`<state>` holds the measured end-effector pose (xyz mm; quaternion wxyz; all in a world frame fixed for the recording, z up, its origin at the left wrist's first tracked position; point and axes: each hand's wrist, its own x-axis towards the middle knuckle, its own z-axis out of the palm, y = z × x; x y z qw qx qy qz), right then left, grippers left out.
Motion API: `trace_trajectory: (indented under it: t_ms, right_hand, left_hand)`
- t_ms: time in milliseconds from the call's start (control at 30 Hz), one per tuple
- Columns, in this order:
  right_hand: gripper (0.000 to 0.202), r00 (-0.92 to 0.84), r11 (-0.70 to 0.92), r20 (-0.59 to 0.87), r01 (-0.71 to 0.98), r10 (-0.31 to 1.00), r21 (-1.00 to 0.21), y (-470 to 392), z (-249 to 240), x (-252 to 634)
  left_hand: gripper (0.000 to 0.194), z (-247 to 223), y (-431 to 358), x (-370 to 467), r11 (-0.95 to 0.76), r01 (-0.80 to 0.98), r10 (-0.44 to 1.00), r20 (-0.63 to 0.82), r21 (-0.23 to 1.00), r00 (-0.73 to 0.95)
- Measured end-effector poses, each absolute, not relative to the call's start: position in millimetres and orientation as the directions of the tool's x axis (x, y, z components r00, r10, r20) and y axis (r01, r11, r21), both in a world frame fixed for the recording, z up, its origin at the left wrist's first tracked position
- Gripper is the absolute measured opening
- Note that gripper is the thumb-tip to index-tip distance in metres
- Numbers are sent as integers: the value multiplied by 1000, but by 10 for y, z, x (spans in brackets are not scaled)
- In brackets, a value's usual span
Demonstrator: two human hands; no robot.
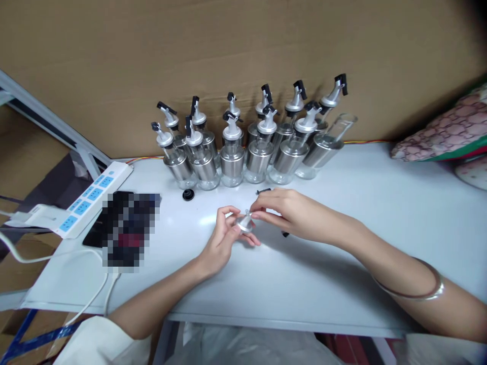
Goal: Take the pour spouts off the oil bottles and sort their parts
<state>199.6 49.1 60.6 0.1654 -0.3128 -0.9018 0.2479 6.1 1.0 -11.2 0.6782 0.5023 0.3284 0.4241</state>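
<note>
My left hand (224, 235) holds a silver pourer top (244, 223) by its wide base, above the middle of the table. Fingers of my right hand (283, 210) pinch at the narrow tip of the same top; whether a small part is between them is too small to tell. A black stopper ring (188, 194) lies on the table, left of my hands. Small black pieces show beside my right hand, one (264, 191) behind it and one (285, 234) below it, both partly covered. Behind my hands stand several glass bottles with steel bands (232, 161) and silver pourers. The rightmost bottle (329, 144) has a bare neck.
On the left of the white table (213, 299) are a power strip (91, 197), a dark phone (97, 225) and a blurred-out item (131, 230). White cables (95, 294) run over the left edge. A cardboard wall (243, 45) rises behind. Patterned fabric (449, 121) is at the right.
</note>
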Motion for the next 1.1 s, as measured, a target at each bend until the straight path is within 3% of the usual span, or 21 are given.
trace_trajectory:
  t_ms: [100,200,367,600,700,833,900,1100]
  right_hand:
    - [21,-742,685,128,520,659,-511,512,598,1984]
    - [21,-708,668,131,566,694,-483,540,594,2006]
    - [25,-715,611,52,553,697,-566,547,612,2065]
    - [31,-712,539,-68,587,699,-604,565,655,2049]
    - [31,-728,530,-149,608,669,-591,593,701,2141]
    - [8,-709,492,-397,697,583,-522,602,680,2281]
    - [10,-673,469,-478,738,564,-485,593,623,2294]
    - [25,-659,497,-410,749,631,-439,557,439,2254]
  left_hand:
    - [31,-134,7,48,112,-239,894,8,965,448]
    - [35,-170,6,27,-31,-164,892,101,986,440]
    - [30,-176,26,-12,-271,55,853,213,961,477]
    - [23,-88,93,-63,-523,187,770,366,832,523]
    - [24,-83,81,-68,-546,219,769,381,809,513]
    - [25,-87,58,-66,-541,251,783,372,803,499]
    - [25,-83,55,-66,-536,251,788,371,806,491]
    - [23,-69,64,-70,-502,258,813,350,825,465]
